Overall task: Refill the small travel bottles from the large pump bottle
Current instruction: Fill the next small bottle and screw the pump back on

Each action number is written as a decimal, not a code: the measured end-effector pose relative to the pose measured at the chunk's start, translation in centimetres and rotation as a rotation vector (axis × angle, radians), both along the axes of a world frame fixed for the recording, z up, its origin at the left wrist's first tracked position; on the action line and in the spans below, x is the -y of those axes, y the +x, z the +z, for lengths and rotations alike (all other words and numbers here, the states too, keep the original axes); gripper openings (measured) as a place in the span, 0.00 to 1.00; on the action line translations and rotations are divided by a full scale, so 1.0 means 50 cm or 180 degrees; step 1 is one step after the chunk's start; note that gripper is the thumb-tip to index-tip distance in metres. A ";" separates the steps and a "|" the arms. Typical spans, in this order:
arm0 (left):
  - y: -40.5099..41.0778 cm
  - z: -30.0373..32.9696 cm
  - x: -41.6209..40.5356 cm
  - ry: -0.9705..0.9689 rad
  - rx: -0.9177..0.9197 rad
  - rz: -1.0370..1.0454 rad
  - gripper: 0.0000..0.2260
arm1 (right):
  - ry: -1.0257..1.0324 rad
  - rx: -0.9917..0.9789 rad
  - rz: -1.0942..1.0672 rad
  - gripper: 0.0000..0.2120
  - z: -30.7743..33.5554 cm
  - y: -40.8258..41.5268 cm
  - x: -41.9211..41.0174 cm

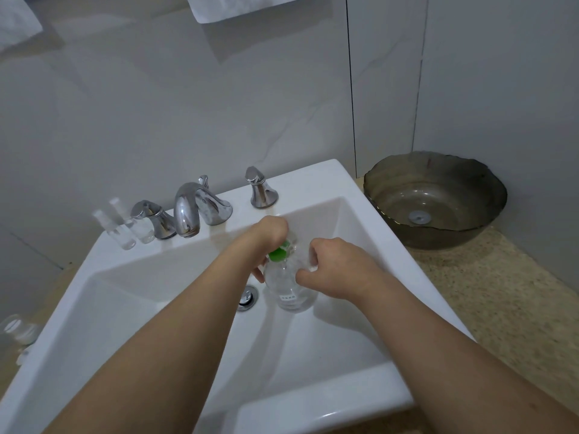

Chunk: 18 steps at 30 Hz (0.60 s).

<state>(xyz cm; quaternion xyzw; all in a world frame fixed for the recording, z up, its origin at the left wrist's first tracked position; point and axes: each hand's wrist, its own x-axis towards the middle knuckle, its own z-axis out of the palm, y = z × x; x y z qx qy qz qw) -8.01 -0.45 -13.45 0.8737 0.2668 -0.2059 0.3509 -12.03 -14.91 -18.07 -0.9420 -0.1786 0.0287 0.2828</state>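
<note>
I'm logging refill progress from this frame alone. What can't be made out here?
- Head view: pump head of the large pump bottle, covered by the left hand.
- Right hand grip: fingertips hidden behind the bottle.
- Small travel bottles: blurred, fill level unclear.
- Clear container: cut off by the left edge.

Soft dim overhead light, faint shadows in the sink [369,245], glints on the faucet [188,211], wide-angle bending, blurred edges.

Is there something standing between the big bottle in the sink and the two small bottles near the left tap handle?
Yes. The faucet spout and left tap handle stand on the sink rim between the pump bottle, held by both hands, and the small travel bottles.
</note>
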 end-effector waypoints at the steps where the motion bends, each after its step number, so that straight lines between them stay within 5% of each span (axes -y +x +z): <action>1: -0.002 -0.002 0.003 0.0034 0.0044 0.0030 0.19 | 0.0000 -0.0034 -0.0014 0.14 -0.001 0.000 0.000; 15: -0.004 0.002 -0.001 -0.0113 -0.0042 0.0119 0.18 | 0.0010 -0.0039 0.0007 0.13 0.002 -0.002 0.002; 18: 0.001 0.021 -0.020 -0.0536 -0.0317 0.0095 0.25 | 0.0115 0.0070 -0.0009 0.13 0.005 0.000 0.001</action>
